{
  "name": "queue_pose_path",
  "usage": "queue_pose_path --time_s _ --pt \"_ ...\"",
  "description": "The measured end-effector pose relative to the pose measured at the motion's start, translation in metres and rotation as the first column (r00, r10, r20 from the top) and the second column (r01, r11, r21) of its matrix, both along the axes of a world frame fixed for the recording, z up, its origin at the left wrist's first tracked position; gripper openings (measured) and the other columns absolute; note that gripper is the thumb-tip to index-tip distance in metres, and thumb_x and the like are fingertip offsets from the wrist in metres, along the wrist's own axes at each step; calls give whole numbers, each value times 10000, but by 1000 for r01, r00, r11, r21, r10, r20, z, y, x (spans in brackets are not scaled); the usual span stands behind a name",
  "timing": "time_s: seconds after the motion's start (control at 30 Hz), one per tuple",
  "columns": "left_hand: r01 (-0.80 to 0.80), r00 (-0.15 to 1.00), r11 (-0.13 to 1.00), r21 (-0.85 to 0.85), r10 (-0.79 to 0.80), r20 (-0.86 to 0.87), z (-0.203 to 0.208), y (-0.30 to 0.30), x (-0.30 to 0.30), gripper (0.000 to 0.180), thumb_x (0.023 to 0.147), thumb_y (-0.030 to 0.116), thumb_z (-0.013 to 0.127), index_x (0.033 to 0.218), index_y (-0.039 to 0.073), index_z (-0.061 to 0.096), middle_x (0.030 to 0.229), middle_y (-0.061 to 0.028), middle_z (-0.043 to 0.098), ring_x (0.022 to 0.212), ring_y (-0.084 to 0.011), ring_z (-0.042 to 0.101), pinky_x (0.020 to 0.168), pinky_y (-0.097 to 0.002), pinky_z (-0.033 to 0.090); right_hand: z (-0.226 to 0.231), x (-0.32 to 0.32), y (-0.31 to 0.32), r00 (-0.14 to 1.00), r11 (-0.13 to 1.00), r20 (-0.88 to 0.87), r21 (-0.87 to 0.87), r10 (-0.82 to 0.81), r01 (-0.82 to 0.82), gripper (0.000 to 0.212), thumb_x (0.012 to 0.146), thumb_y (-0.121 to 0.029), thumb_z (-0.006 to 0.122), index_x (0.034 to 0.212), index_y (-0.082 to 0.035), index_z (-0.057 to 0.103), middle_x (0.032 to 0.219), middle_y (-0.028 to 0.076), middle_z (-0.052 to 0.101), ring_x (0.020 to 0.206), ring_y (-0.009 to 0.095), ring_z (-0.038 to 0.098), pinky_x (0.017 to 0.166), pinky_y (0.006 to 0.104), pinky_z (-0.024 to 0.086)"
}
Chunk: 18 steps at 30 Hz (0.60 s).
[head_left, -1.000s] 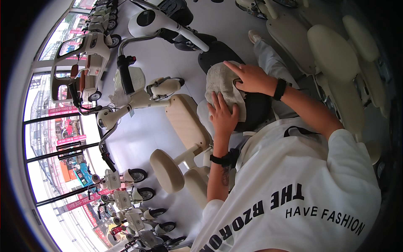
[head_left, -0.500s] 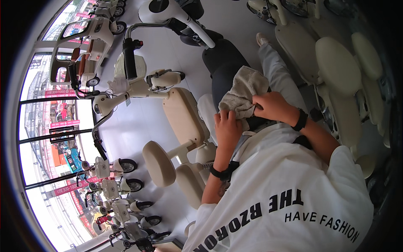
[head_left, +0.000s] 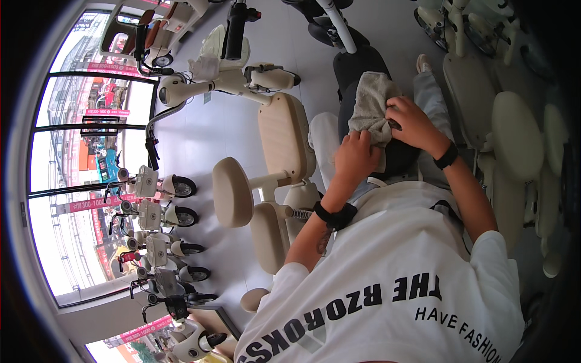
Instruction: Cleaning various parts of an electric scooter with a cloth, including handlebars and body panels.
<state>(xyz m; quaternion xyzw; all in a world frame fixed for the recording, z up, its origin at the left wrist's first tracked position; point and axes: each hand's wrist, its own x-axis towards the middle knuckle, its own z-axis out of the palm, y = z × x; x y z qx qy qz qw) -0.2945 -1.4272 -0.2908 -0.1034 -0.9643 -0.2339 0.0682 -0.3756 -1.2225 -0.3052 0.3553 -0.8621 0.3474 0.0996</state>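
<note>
A greyish-beige towel lies over the long black seat between my legs. The fingers of my left hand are closed on its near edge. My right hand grips the towel's right side, its fingers curled in. A small dark patch shows beside those fingers, and I cannot make out what it is. Black bands circle both my wrists. Part of the seat shows just below the towel, close to my body.
On the left stands a cream electric scooter with a tan seat and a padded backrest. More scooters line up by the windows. Beige seats crowd the right side. A white bar rises ahead of the black seat.
The whole view has shifted, so the scooters on the left sit higher in the picture. The towel looks less bunched and longer. Both hands remain on it.
</note>
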Motion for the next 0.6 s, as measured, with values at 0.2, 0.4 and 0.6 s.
queue_pose_path --time_s 0.2,0.4,0.6 --pt "104 990 994 43 -108 91 17 3 17 227 772 223 661 892 53 569 853 -146 602 829 -374 623 692 -497 522 24 58 12 997 999 68 2 -45 45 255 650 -161 784 745 -41 580 850 75 547 858 279 537 753 405 474" --pt "76 997 991 106 -78 23 -2 1 -46 257 805 242 639 922 25 568 879 -201 634 851 -430 621 719 -531 496 31 17 -2 969 987 197 75 -152 139 421 727 -225 758 1073 -55 590 930 133 658 899 350 625 779 456 519" --pt "-52 998 995 82 49 45 -1 9 -88 294 831 274 623 958 17 558 933 -219 650 883 -451 622 759 -539 493 16 -46 -1 943 993 311 51 -116 105 531 781 -314 727 1232 -69 591 980 187 716 930 383 682 806 461 538"
